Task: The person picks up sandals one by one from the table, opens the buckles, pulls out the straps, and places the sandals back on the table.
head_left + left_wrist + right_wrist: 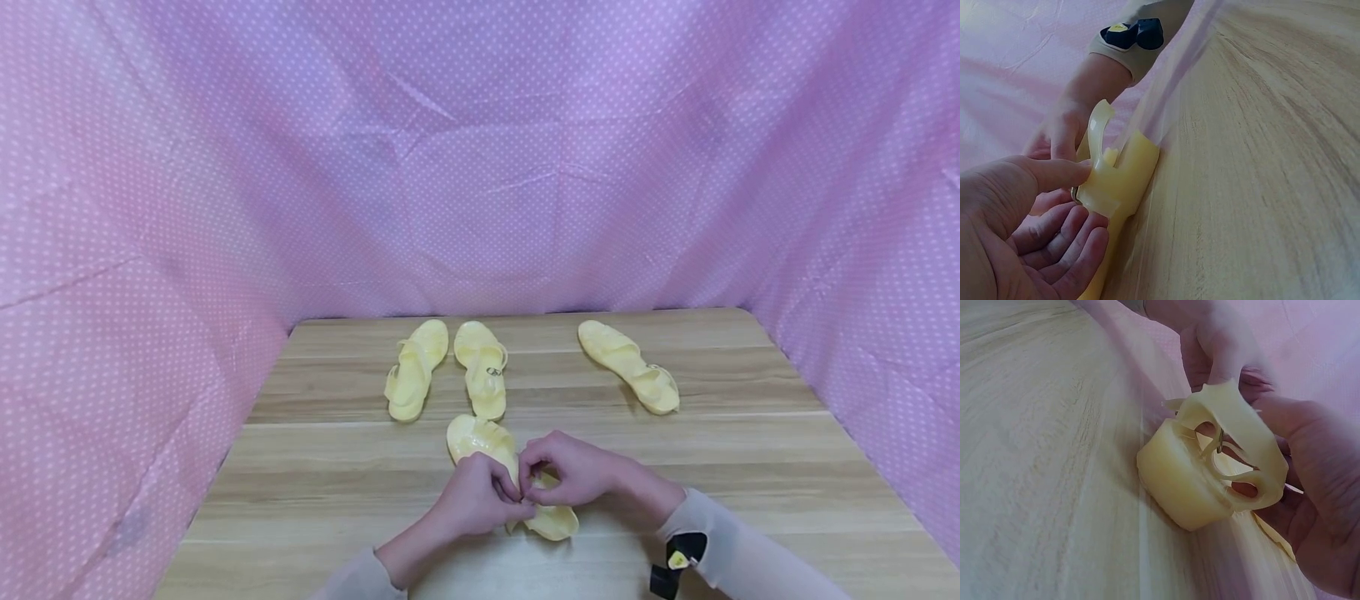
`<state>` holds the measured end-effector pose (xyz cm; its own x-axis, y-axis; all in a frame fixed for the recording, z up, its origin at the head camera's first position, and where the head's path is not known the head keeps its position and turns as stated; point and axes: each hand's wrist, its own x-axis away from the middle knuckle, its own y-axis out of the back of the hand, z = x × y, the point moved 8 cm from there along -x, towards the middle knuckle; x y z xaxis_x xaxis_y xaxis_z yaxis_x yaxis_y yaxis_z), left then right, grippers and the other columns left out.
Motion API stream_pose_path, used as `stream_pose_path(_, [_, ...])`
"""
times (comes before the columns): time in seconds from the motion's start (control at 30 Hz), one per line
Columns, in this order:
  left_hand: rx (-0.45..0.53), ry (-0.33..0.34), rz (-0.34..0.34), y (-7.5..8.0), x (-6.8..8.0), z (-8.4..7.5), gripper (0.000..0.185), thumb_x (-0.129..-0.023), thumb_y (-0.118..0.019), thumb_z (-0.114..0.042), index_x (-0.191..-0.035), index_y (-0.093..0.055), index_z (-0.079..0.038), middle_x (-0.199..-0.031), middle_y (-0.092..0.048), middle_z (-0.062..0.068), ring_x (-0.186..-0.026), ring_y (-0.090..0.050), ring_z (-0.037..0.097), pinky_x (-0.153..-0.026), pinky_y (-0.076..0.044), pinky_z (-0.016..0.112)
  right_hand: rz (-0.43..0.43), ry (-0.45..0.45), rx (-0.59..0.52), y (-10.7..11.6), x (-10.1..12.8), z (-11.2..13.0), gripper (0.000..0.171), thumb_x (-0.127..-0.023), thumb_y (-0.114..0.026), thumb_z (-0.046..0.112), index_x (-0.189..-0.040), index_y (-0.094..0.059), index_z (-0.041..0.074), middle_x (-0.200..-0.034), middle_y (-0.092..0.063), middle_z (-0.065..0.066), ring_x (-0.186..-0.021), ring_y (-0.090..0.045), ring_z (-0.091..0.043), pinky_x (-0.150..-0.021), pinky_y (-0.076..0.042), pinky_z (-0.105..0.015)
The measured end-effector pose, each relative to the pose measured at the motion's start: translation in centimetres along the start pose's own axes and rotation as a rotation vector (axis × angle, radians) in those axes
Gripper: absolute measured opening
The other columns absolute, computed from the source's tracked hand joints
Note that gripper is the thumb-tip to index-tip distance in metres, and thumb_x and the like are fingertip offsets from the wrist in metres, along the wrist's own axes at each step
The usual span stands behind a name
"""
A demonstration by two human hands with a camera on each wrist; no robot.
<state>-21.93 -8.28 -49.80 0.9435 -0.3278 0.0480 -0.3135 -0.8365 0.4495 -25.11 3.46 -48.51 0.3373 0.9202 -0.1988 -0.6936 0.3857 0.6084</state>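
Note:
A glossy pale yellow sandal [480, 437] lies on the table beneath both hands, its heel toward the person. My left hand [483, 497] pinches its ankle strap between thumb and fingers; in the left wrist view a small metal buckle [1075, 194] shows by the thumb and a strap end [1099, 122] sticks up. My right hand [566, 471] meets it from the other side, thumb and forefinger curled onto the strap. In the right wrist view the heel [1179, 481] rests on the wood, and the strap [1244, 428] arches above it. The fingertips are partly hidden behind the strap.
Two more yellow sandals, a left one [408, 379] and one beside it [480, 333], lie farther back on the wooden table [337, 467]. Another sandal [615, 350] lies at the back right. Pink dotted cloth [480, 167] hangs around the table's back and sides.

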Motion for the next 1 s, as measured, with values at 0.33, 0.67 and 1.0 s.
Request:
stream_pose_path(0.33, [-0.017, -0.015, -0.009, -0.05, -0.07, 0.07, 0.021, -0.073, -0.097, -0.015, -0.068, -0.076, -0.011, -0.059, -0.072, -0.005, -0.05, -0.059, -0.003, -0.048, -0.049, 0.016, -0.003, -0.001, -0.014, -0.11, -0.06, -0.14, 0.005, -0.097, -0.077, 0.012, -0.098, -0.074, 0.015, -0.094, -0.074, 0.004, -0.093, -0.065, 0.002, -0.084, -0.062, -0.023])
stream_pose_path(0.67, [-0.024, -0.027, -0.005, -0.1, -0.15, 0.03, 0.021, -0.074, -0.097, -0.017, -0.069, -0.077, -0.012, -0.061, -0.073, -0.006, -0.051, -0.06, -0.003, -0.049, -0.051, 0.017, -0.013, 0.006, -0.007, 0.01, 0.32, -0.36, 0.002, -0.094, -0.075, 0.008, -0.096, -0.073, 0.008, -0.091, -0.071, 0.003, -0.09, -0.064, 0.003, -0.084, -0.062, -0.024])
stream_pose_path(1.0, [-0.015, -0.023, 0.004, -0.04, 0.02, 0.0, 0.022, -0.074, -0.097, -0.017, -0.069, -0.077, -0.011, -0.059, -0.072, -0.005, -0.05, -0.06, -0.003, -0.048, -0.05, 0.017, -0.009, -0.015, -0.056, -0.19, 0.05, -0.23, 0.006, -0.093, -0.077, 0.006, -0.097, -0.075, 0.01, -0.093, -0.075, -0.001, -0.094, -0.068, 0.001, -0.088, -0.063, -0.026])
